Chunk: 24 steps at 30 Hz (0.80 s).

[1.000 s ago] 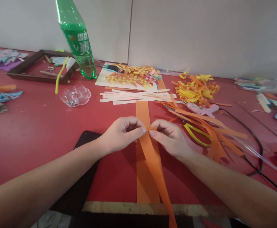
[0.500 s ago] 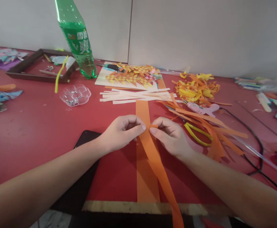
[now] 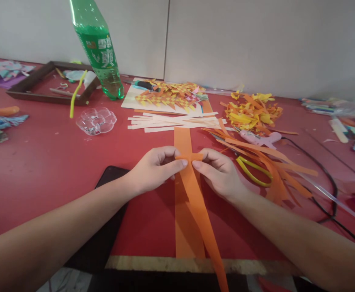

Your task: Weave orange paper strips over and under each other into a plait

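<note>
I have a long, narrow strip of orange paper (image 3: 199, 207) at the centre of the frame, and both my hands are on its upper end. My left hand (image 3: 157, 168) pinches it between thumb and bent fingers; my right hand (image 3: 221, 172) does the same just beside, so the two thumbs are near each other. A short orange edge lies crosswise between them; whether it is a fold or a separate piece, I cannot tell. The free end hangs down past the front edge of the red surface (image 3: 148, 229), at the bottom of the frame. Below my hands, a wider flat strip of orange paper (image 3: 187, 239) lies lengthwise.

I judge that the step in hand is shaping this upper end, perhaps making a crease. The next move, in my opinion, calls for even pressure from both thumbs and level edges. The scissors with yellow handles (image 3: 239, 160) lie apart, right of centre.
</note>
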Tool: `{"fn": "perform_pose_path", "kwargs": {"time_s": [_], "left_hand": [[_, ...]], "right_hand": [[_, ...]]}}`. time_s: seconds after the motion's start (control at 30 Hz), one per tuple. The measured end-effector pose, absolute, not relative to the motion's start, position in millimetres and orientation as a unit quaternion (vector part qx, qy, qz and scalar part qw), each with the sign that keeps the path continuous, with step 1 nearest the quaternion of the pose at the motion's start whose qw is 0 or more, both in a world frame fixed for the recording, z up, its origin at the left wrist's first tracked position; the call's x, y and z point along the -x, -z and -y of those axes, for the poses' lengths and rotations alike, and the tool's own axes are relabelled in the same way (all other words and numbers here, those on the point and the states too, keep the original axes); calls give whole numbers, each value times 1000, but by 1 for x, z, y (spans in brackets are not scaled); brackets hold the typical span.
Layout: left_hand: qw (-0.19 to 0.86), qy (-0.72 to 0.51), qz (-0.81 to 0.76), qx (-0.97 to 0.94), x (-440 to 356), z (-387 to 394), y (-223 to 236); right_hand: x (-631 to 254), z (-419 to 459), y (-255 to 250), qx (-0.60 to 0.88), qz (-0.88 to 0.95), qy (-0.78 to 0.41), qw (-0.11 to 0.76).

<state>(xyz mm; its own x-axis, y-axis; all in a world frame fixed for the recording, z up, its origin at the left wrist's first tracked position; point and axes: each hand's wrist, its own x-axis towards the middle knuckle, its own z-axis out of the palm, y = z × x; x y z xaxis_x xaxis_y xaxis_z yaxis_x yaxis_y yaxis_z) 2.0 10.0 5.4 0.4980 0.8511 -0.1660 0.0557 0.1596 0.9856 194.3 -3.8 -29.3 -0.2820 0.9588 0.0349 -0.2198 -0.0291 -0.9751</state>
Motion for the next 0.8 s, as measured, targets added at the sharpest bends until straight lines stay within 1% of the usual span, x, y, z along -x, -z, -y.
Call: {"fn": "perform_pose_path", "kwargs": {"time_s": [0.37, 0.47, 0.63, 0.8], "left_hand": [[668, -308, -431, -522, -2, -9, -4], [671, -306, -432, -518, -1, -9, -3], [685, -253, -390, -561, 0, -8, -5], [661, -285, -402, -566, -1, -7, -8]], "right_hand": [[-194, 4, 30, 386, 523, -583, 488], [-194, 3, 30, 388, 508, -591, 492], [-196, 2, 33, 399, 497, -593, 492], [-195, 2, 33, 384, 495, -620, 472]]}}
